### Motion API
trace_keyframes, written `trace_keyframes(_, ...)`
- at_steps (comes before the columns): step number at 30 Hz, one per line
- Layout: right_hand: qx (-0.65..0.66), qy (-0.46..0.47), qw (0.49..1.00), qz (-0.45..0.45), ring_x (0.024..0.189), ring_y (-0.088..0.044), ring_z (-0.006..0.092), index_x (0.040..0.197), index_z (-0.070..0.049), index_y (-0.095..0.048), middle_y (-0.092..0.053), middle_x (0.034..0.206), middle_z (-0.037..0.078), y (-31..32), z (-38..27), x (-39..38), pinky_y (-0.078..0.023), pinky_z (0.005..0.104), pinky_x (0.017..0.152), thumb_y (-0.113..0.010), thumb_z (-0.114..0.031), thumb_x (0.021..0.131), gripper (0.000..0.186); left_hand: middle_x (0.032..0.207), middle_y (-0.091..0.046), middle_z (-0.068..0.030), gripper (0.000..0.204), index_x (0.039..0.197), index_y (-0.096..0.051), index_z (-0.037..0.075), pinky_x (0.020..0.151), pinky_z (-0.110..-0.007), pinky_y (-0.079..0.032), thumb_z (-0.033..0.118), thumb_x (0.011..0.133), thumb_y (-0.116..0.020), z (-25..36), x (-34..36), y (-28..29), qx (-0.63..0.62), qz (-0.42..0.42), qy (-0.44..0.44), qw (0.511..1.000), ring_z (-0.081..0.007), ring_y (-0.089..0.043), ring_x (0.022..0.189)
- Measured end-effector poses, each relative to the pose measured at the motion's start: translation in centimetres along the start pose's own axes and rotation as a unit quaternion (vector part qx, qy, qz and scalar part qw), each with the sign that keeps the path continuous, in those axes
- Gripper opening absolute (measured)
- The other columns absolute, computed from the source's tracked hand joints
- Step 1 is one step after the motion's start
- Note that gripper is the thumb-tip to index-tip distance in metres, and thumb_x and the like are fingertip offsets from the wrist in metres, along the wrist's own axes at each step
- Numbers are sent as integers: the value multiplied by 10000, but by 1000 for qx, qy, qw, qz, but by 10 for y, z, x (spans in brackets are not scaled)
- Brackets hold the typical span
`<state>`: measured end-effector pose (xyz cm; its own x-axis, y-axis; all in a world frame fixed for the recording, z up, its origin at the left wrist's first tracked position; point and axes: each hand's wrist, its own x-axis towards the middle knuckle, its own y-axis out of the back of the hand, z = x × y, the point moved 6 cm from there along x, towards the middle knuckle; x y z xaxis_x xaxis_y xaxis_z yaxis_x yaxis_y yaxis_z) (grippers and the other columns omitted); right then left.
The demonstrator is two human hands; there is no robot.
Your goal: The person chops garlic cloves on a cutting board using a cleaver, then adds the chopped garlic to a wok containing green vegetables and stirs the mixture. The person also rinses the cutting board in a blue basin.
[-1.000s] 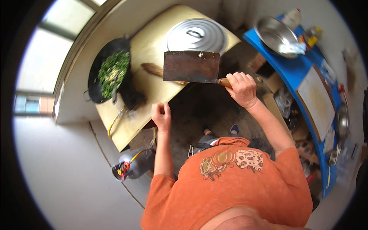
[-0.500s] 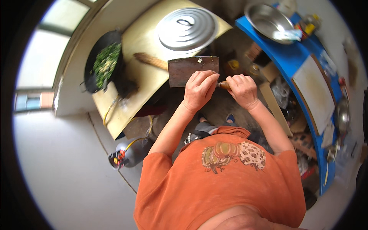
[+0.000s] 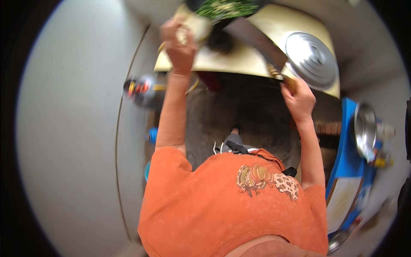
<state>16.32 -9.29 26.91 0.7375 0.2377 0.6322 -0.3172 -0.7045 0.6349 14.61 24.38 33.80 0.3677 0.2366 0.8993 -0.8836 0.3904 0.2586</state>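
My right hand (image 3: 298, 99) is closed round the wooden handle of a cleaver (image 3: 256, 42). Its broad dark blade points up and left over the pale yellow table (image 3: 248, 60), towards a black wok. Chopped green vegetables with pale bits (image 3: 227, 8) fill the wok, which is cut off by the top of the view. My left hand (image 3: 180, 47) is raised at the table's left end, beside the wok. Motion smears its fingers, and whether they hold anything is unclear.
A large ridged metal lid (image 3: 310, 60) lies on the table's right part. Below the table's left end stands a grey gas cylinder (image 3: 147, 92) with a yellow hose. To the right, a blue table (image 3: 342, 147) bears a steel basin (image 3: 364, 128) and a white board (image 3: 343, 201).
My view has turned left, bringing the wok to the top middle. My left hand has left the cleaver blade and reached out beside the wok. My right hand still grips the cleaver.
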Motion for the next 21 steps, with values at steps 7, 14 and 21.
trace_keyframes(7, 414, -477, 715, -301, 434, -423, 61, 899, -53, -611, -500, 600, -7, -96, 114, -157, -307, 197, 388, -646, -247, 905, 198, 1146, -546, -184, 374, 1168, -543, 60, 876, -441, -496, 134, 806, -603, -38, -435, 100, 188, -524, 376, 741, -374, -561, 1063)
trace_keyframes(14, 323, -541, 607, -484, 436, -450, 87, 881, -63, -598, -499, 593, -11, -200, 178, -228, -338, 223, 401, -672, -280, 878, 230, 1200, -573, -188, 355, 1184, -582, 74, 972, -430, -445, 146, 837, -552, -4, -643, 193, 247, -409, 692, 541, -349, -544, 1142)
trace_keyframes(21, 306, -382, 549, -677, 419, -442, 78, 889, -39, -579, -512, 574, 0, -318, 52, -253, -325, 226, 393, -656, -292, 879, 265, 1116, -656, -136, 332, 1178, -599, 89, 871, -345, -480, 288, 919, -541, -14, -775, 257, 172, -89, 859, 475, -231, -625, 1038)
